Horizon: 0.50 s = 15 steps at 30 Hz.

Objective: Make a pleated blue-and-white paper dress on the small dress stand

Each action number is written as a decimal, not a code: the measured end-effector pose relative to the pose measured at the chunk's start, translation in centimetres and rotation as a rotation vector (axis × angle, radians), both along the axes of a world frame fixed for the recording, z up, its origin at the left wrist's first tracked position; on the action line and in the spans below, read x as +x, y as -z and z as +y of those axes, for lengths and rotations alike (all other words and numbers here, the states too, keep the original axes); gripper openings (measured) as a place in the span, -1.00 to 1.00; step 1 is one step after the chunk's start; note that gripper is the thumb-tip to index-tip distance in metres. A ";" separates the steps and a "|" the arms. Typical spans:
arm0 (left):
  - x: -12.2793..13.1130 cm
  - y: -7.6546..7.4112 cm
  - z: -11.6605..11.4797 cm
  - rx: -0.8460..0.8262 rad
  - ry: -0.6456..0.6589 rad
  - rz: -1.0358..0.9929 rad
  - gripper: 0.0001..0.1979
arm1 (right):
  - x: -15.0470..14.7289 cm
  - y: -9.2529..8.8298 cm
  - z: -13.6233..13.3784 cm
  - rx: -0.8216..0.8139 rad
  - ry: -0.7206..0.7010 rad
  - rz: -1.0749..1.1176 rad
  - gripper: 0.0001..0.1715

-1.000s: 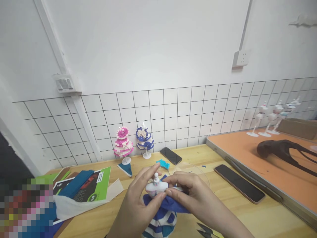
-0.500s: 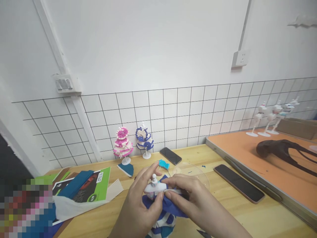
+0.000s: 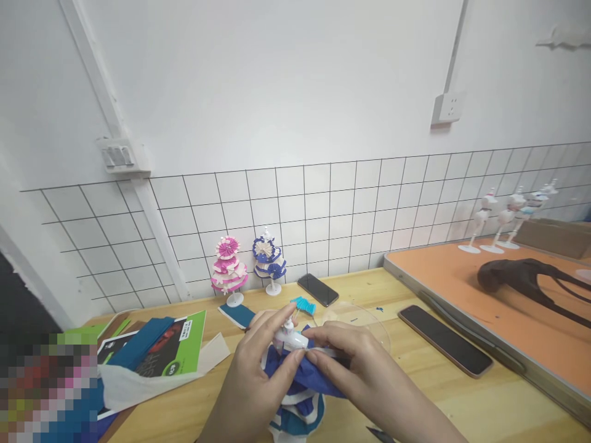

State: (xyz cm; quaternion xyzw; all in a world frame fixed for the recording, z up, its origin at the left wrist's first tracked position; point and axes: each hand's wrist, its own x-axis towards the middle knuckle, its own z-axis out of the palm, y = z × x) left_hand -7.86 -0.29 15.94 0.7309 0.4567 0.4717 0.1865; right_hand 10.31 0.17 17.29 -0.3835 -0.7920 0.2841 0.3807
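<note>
Between both hands stands a miniature white dress form (image 3: 292,337), tilted, with a layered skirt (image 3: 302,413) in blue, teal and white below. My left hand (image 3: 261,363) is closed round its shoulders, thumb against the bust. In my right hand (image 3: 357,357), thumb and forefinger pinch a dark blue strip (image 3: 318,378) with a white edge at the form's side. The strip's far end is hidden by the fingers. Just behind the hands is a bright turquoise pleated piece (image 3: 305,304). Dark scissor-like tips (image 3: 379,434) show at the bottom edge.
Two dressed forms, one pink (image 3: 229,271) and one navy (image 3: 270,261), stand by the wall. A black phone (image 3: 318,289), a clear round plate (image 3: 381,329) and a larger phone (image 3: 446,340) lie rightward. Papers (image 3: 191,344) lie left; an orange board (image 3: 443,271) is at right.
The dress form has turned and tilted in my left hand, its shoulder now pointing down to the right. The skirt has shifted with it. My right hand keeps its pinch nearly in place.
</note>
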 end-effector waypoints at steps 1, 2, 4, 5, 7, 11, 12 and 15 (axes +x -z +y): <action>-0.1 0.1 0.1 -0.011 0.010 -0.014 -0.55 | 0.0 0.0 0.0 0.005 -0.007 0.004 -0.73; -0.2 0.3 0.2 -0.025 0.018 -0.032 -0.56 | -0.1 0.1 -0.1 0.011 -0.017 0.007 -0.72; -0.4 0.5 0.3 -0.066 0.037 -0.068 -0.57 | -0.1 0.3 0.0 0.019 -0.029 0.009 -0.69; -0.5 0.6 0.3 -0.089 0.050 -0.086 -0.58 | -0.2 0.5 0.0 0.018 -0.021 0.012 -0.66; -0.7 0.7 0.4 -0.125 0.080 -0.119 -0.58 | -0.1 0.9 0.2 0.007 0.015 0.030 -0.56; -1.0 0.7 0.4 -0.171 0.117 -0.162 -0.59 | 0.1 1.2 0.3 -0.010 0.066 0.049 -0.50; -1.0 0.6 0.4 -0.178 0.120 -0.172 -0.60 | 0.1 1.2 0.3 0.000 0.061 0.038 -0.58; -1.2 0.5 0.4 -0.189 0.124 -0.200 -0.62 | 0.2 0.8 0.3 0.031 0.038 0.008 -0.84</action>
